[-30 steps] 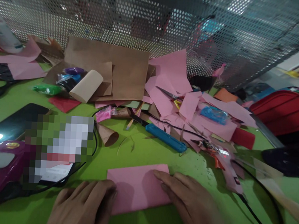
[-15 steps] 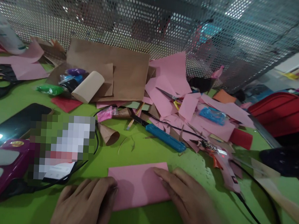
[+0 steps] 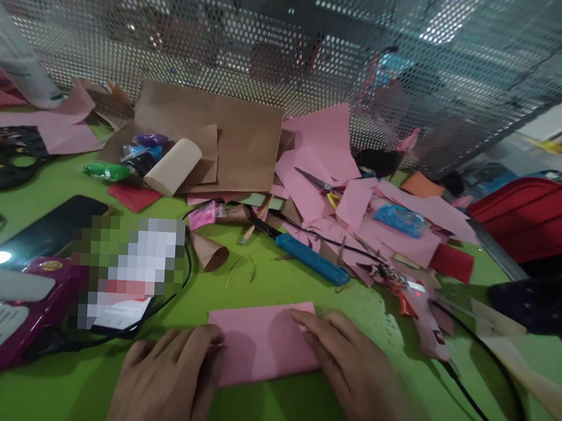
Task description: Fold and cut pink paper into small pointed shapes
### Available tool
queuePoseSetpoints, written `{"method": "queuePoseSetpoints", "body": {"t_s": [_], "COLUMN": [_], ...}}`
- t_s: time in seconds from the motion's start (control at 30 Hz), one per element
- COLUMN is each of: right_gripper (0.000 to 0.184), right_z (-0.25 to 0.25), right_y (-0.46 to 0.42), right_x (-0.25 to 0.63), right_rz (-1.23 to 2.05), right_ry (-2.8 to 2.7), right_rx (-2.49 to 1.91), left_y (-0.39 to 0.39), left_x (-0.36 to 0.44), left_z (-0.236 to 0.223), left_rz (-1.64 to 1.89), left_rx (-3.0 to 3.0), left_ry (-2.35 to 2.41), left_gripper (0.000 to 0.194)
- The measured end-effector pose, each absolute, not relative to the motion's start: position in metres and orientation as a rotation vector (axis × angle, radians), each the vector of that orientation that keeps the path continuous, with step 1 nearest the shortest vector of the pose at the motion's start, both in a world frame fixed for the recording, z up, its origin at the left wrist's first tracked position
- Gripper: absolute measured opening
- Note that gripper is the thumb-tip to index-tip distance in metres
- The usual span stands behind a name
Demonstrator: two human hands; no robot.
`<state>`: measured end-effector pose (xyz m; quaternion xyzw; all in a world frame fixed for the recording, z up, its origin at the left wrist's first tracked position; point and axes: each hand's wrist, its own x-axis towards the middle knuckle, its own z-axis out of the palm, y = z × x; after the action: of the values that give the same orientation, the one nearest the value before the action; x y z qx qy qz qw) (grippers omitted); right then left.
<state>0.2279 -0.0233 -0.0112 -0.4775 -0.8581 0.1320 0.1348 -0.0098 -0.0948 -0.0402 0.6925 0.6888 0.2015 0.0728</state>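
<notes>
A folded piece of pink paper (image 3: 264, 345) lies on the green table in front of me. My left hand (image 3: 171, 371) is closed at its left edge, with curled fingers and the thumb tucked partly out of sight. At the right edge, my right hand (image 3: 343, 358) grips the paper, its index fingertip resting on top near the upper corner. Beyond the paper lies a blue utility knife (image 3: 311, 259). To the right, a pink glue gun (image 3: 423, 318) with a lit red light rests on the table, trailing a black cord.
Pink paper scraps (image 3: 315, 137), brown paper sheets (image 3: 246, 146) and scissors (image 3: 317, 182) crowd the back, against a perforated metal screen (image 3: 252, 39). A small brown paper cone (image 3: 210, 252) lies mid-table. On the left are a dark phone (image 3: 58, 224) and a purple power strip (image 3: 34, 323).
The view has shifted slightly, so things on the left appear a little farther right. Both hands stay at the pink paper's edges, in nearly the same pose.
</notes>
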Motion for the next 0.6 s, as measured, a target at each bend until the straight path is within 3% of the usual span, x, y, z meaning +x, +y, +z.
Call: {"method": "queuePoseSetpoints", "body": {"t_s": [0.47, 0.6], "right_gripper": [0.036, 0.034], "right_z": [-0.0145, -0.0175], "right_y": [-0.0217, -0.0216], "right_x": [0.2238, 0.2235], "right_rz": [0.363, 0.284], "right_ry": [-2.524, -2.537], "right_rx": [-1.456, -1.485], "left_y": [-0.0962, -0.0927], "left_x": [-0.0054, -0.0053], "left_z": [-0.0348, -0.0346], "left_rz": [0.618, 0.732], "left_rx": [2.165, 2.487], "left_ry": [2.093, 1.909], "left_gripper": [0.014, 0.036]}}
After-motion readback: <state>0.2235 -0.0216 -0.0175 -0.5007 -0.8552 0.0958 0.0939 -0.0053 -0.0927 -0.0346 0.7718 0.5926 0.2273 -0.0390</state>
